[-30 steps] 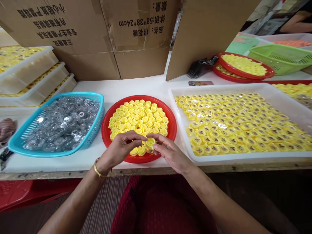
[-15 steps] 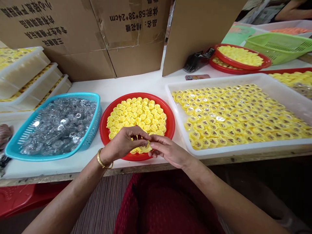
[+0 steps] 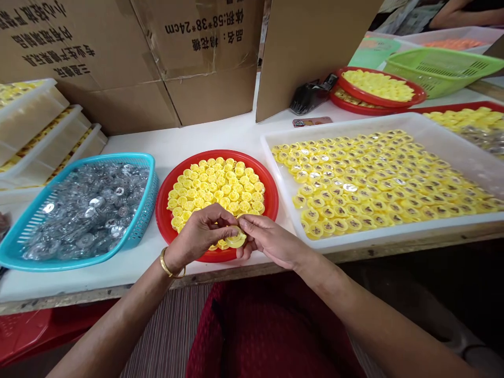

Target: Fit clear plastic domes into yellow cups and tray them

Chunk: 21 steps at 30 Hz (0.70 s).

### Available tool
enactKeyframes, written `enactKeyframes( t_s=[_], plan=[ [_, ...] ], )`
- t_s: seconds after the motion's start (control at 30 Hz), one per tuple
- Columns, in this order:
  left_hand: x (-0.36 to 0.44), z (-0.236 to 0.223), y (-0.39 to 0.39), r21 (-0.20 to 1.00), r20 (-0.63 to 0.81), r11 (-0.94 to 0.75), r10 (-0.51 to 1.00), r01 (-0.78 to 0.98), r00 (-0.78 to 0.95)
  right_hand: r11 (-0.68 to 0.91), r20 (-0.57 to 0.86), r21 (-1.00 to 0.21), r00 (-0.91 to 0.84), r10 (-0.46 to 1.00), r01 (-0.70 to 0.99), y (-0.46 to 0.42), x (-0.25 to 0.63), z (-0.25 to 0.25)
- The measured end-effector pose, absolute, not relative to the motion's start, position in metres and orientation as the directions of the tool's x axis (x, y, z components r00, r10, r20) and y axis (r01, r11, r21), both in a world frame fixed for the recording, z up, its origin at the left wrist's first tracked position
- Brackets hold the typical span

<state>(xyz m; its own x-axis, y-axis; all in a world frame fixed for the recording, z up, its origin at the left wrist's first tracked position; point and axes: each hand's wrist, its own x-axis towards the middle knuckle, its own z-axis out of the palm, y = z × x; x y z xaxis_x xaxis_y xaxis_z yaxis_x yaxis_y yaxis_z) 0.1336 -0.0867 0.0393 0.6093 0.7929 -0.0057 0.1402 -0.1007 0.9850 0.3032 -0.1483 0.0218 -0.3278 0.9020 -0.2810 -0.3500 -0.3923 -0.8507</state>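
Between my two hands is a small round yellow plastic piece [image 3: 236, 240], held over the near edge of a red tray [image 3: 161, 210]. My left hand [image 3: 202, 231], with a gold bangle at its wrist, pinches the piece from the left. The fingers of my right hand [image 3: 270, 239] close on its right side, and some of them are hidden behind it. Many similar yellow pieces [image 3: 212, 181] lie in the red tray under my hands. Rows of yellow pieces with dark centres [image 3: 354, 184] fill much of a white tray [image 3: 394, 239] to the right.
A blue basket [image 3: 153, 184] of clear plastic discs [image 3: 94, 210] stands left. Stacked white boxes [image 3: 39, 139] are behind it. Cardboard [image 3: 212, 100] walls the back. A black object [image 3: 309, 97], stacked red trays [image 3: 421, 100] and a green basket [image 3: 444, 68] sit at the back right.
The yellow piece has turned in my fingers and shows more of its face and rim. My hands stay close together over the tray. The whole view has shifted slightly.
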Motion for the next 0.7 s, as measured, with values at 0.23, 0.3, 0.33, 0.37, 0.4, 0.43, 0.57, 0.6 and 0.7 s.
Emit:
enactKeyframes(
  t_s=[0.23, 0.3, 0.33, 0.37, 0.4, 0.43, 0.57, 0.6, 0.7],
  plan=[
    [0.136, 0.044, -0.086, 0.949, 0.053, -0.243, 0.751, 0.2, 0.658, -0.343, -0.258, -0.914, -0.343, 0.903, -0.217, -0.143, 0.311, 0.022],
    [0.137, 0.044, -0.087, 0.941, 0.037, -0.245, 0.759, 0.233, 0.649, -0.329, -0.255, -0.927, -0.345, 0.904, -0.179, -0.143, 0.312, 0.022],
    [0.137, 0.044, -0.088, 0.932, 0.029, -0.251, 0.77, 0.261, 0.637, -0.325, -0.257, -0.932, -0.344, 0.903, -0.158, -0.143, 0.312, 0.022],
    [0.136, 0.044, -0.09, 0.918, 0.024, -0.263, 0.783, 0.296, 0.621, -0.323, -0.261, -0.936, -0.343, 0.902, -0.137, -0.143, 0.312, 0.022],
    [0.136, 0.045, -0.092, 0.899, 0.022, -0.281, 0.794, 0.334, 0.608, -0.321, -0.264, -0.94, -0.345, 0.901, -0.119, -0.144, 0.312, 0.023],
    [0.136, 0.045, -0.094, 0.878, 0.029, -0.306, 0.801, 0.367, 0.598, -0.319, -0.267, -0.942, -0.347, 0.899, -0.103, -0.144, 0.311, 0.023],
    [0.134, 0.041, -0.103, 0.837, 0.079, -0.387, 0.785, 0.386, 0.615, -0.304, -0.28, -0.952, -0.327, 0.903, -0.026, -0.142, 0.312, 0.021],
    [0.133, 0.039, -0.106, 0.837, 0.104, -0.402, 0.782, 0.37, 0.615, -0.3, -0.283, -0.954, -0.316, 0.905, -0.004, -0.141, 0.312, 0.022],
    [0.135, 0.038, -0.114, 0.82, 0.168, -0.444, 0.79, 0.361, 0.59, -0.272, -0.268, -0.962, -0.291, 0.918, 0.028, -0.143, 0.309, 0.026]
  ],
)
